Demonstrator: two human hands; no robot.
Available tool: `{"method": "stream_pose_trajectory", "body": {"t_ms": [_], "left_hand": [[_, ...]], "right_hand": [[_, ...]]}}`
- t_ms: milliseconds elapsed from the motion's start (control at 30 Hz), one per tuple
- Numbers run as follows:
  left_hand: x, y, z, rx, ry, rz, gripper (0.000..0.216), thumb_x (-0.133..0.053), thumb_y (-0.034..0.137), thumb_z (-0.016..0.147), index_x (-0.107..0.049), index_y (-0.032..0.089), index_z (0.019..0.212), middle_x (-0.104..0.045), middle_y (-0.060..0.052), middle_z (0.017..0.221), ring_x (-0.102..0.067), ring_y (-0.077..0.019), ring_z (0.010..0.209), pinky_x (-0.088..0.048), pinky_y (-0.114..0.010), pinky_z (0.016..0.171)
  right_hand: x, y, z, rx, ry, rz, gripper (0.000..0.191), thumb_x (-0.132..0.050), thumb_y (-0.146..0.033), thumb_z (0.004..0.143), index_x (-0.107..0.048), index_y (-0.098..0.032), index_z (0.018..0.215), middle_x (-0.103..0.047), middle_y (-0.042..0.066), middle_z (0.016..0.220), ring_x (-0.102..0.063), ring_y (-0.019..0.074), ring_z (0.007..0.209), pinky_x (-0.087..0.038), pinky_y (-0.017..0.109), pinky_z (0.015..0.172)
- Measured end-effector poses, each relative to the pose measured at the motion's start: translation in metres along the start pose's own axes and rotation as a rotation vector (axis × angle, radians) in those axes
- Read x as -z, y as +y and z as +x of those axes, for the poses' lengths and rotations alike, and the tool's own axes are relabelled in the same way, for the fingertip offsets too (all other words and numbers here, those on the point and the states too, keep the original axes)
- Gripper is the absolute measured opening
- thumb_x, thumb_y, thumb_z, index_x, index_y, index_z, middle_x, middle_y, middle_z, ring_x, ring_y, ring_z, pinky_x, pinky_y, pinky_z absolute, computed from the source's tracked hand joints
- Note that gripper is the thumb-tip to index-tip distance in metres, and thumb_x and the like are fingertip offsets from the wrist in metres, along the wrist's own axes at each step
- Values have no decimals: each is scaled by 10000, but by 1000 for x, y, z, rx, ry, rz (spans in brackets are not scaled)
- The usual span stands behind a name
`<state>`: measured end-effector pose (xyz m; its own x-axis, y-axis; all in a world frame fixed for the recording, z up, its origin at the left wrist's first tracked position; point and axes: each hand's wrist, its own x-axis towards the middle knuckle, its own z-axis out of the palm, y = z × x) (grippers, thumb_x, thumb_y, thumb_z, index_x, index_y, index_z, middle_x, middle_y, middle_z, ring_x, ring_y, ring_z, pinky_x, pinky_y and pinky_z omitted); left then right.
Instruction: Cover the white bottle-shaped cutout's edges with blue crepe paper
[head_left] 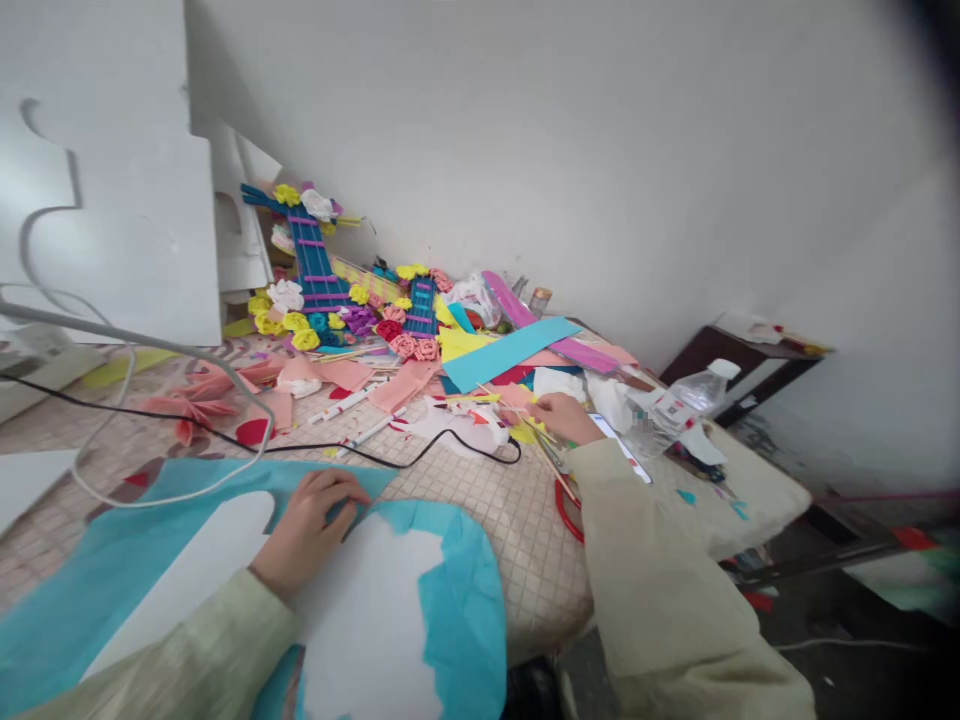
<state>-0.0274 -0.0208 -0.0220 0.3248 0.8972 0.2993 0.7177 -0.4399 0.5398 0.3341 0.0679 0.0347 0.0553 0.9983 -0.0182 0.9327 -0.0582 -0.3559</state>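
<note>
My left hand [319, 525] rests on the work in front of me, its fingers loosely bent and a gap showing beside the thumb. Under and beside it lies a rounded white board [367, 620], with turquoise crepe paper [469, 600] covering its right and top edge. A long white strip-shaped board [187, 575] lies left of that hand on a turquoise sheet [75, 590]. Farther off, my right hand [566, 415] reaches into thin sticks and yellow scraps [525, 430]. Its fingertips are pinched together; what they hold is too small to name.
Red-handled scissors [568, 515] lie by my right sleeve, near a phone [619, 445] and a plastic bottle [694, 390]. A black cord [405, 465] and a white cable [247, 400] cross the table. Paper-flower-decorated blue guitar shapes [319, 265] stand against the wall.
</note>
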Motion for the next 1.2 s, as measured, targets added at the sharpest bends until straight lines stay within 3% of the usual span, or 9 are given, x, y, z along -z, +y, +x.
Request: {"method": "stream_pose_trajectory", "body": {"t_ms": [133, 333, 500, 600, 633, 733, 833, 967, 1200], "left_hand": [[0, -1, 0, -15, -4, 15, 240, -425, 292, 758, -657, 237, 727, -621, -29, 842, -543, -206, 841, -437, -353, 797], [-2, -5, 0, -2, -26, 30, 241, -420, 284, 772, -655, 233, 752, -616, -34, 878, -535, -214, 878, -417, -369, 833], [-1, 0, -3, 26, -48, 28, 266, -392, 252, 784, -653, 196, 778, -607, -52, 897, -518, -215, 904, -396, -374, 859], [-1, 4, -3, 22, -41, 26, 274, -384, 221, 780, -656, 185, 782, -602, -51, 899, -509, -203, 900, -382, -364, 871], [-2, 5, -3, 20, -45, 22, 277, -381, 210, 779, -657, 185, 786, -600, -49, 903, -506, -200, 903, -380, -360, 874], [-4, 5, -2, 24, -43, 1, 279, -383, 179, 762, -660, 184, 790, -596, -46, 893, -496, -199, 906, -382, -354, 871], [-6, 3, -3, 30, -19, -22, 275, -387, 157, 738, -659, 187, 768, -591, -45, 875, -493, -204, 897, -376, -367, 868], [-3, 4, -3, 57, 50, -72, 232, -385, 156, 727, -616, 161, 704, -569, -54, 812, -505, -200, 844, -394, -367, 833], [-1, 7, -3, 92, 97, -106, 189, -363, 127, 717, -550, 154, 706, -529, -48, 795, -504, -185, 831, -418, -344, 805]], "right_hand": [[-3, 22, -18, -24, -1, -94, 241, -555, -357, 720, -656, -138, 713, -665, 70, 741, -587, 167, 704, -373, 228, 587], [-20, 16, -33, -43, -16, -208, 120, -565, -226, 697, -653, -149, 668, -665, 77, 726, -602, 178, 711, -367, 239, 580], [28, 24, -67, -49, -47, -305, 136, -538, -178, 705, -608, -138, 596, -633, 87, 640, -590, 187, 625, -357, 255, 537], [51, 18, -88, 6, -34, -304, 225, -437, -268, 808, -616, -149, 742, -636, 63, 676, -575, 175, 598, -386, 275, 552], [50, 11, -94, 123, 15, -231, 222, -438, -293, 816, -619, -165, 825, -649, 51, 738, -580, 173, 626, -409, 283, 577], [21, -23, -106, 427, 55, 37, 214, -458, -317, 827, -619, -196, 900, -646, 45, 926, -590, 174, 840, -453, 301, 739], [-27, -53, -105, 598, -61, 119, 230, -417, -236, 857, -635, -193, 912, -628, 52, 897, -589, 153, 825, -458, 298, 761], [-69, -67, -85, 640, -49, 190, 213, -444, -196, 842, -651, -168, 885, -617, 68, 868, -590, 157, 797, -467, 303, 742], [-79, -75, -61, 656, -140, 210, 178, -490, -188, 824, -661, -169, 866, -622, 55, 844, -584, 156, 770, -456, 305, 729]]}}
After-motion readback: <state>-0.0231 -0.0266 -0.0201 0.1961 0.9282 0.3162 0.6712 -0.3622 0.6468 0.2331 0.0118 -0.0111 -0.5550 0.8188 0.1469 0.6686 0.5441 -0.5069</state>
